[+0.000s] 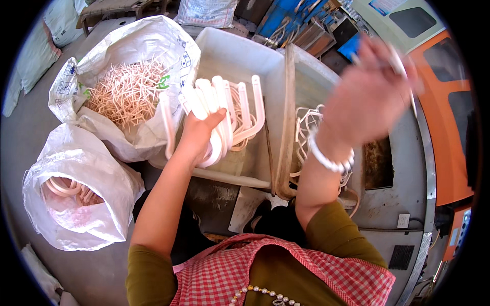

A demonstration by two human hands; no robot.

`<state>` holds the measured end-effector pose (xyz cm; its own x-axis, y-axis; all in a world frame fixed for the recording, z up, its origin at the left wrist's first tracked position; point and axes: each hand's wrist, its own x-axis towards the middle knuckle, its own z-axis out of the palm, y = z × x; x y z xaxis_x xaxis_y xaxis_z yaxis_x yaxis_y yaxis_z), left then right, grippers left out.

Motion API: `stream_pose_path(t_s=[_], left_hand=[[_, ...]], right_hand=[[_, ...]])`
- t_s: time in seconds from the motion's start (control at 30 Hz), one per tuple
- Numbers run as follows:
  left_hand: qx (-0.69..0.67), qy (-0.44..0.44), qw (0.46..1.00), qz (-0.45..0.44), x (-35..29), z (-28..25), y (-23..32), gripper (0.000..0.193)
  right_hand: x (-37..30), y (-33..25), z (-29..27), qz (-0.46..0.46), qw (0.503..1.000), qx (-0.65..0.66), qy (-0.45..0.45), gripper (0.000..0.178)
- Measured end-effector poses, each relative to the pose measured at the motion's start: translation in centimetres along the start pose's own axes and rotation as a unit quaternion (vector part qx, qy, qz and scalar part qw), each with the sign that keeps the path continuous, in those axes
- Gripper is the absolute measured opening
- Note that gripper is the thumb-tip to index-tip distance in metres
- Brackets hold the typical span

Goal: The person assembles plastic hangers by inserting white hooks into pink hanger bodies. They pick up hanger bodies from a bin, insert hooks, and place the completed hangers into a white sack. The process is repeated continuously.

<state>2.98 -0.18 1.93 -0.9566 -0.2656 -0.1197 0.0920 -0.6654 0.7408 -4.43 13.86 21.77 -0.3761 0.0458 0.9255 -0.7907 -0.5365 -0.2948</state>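
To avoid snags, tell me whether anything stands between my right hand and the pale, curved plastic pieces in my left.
Nothing visible blocks the right hand from the pale, curved plastic pieces gripped in the left hand. The rectangular, tan-edged plastic bin between them appears lower than the right hand.

The curved plastic pieces (206,94) are whitish pink; the stick-like scraps (125,94), peachy pink. Their open sack (138,38) is white with blue and green print. The apron (214,270) is red-and-white gingham over olive-green sleeves (150,275). The beaded bracelet (332,163) is white, the pearl necklace (270,292) white and gold, the machine panel (441,168) orange.
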Motion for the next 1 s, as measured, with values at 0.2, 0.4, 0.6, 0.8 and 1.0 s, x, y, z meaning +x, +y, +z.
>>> stream_pose_path(t_s=[0.2,0.4,0.6,0.8,1.0], left_hand=[[-0.148,0.023,0.988,-0.025,-0.2,-0.2,1.2,0.045],[-0.233,-0.003,0.972,-0.031,-0.1,-1.8,2.5,0.046],[-0.264,-0.004,0.963,-0.055,-0.2,-1.4,2.0,0.047],[-0.262,0.010,0.963,-0.067,-0.8,0.2,1.7,0.045],[-0.269,0.007,0.960,-0.073,-0.6,0.9,1.2,0.039]], right_hand=[[-6.4,8.3,2.3,0.072,0.918,-0.281,-0.270,0.026],[-13.0,5.7,-5.3,0.508,0.821,-0.093,-0.244,0.034],[-16.6,1.3,-7.1,0.571,0.783,-0.048,-0.241,0.051],[-16.7,0.0,-8.7,0.571,0.795,-0.050,-0.201,0.054],[-12.3,-2.6,-16.4,0.530,0.809,-0.209,-0.147,0.048]])
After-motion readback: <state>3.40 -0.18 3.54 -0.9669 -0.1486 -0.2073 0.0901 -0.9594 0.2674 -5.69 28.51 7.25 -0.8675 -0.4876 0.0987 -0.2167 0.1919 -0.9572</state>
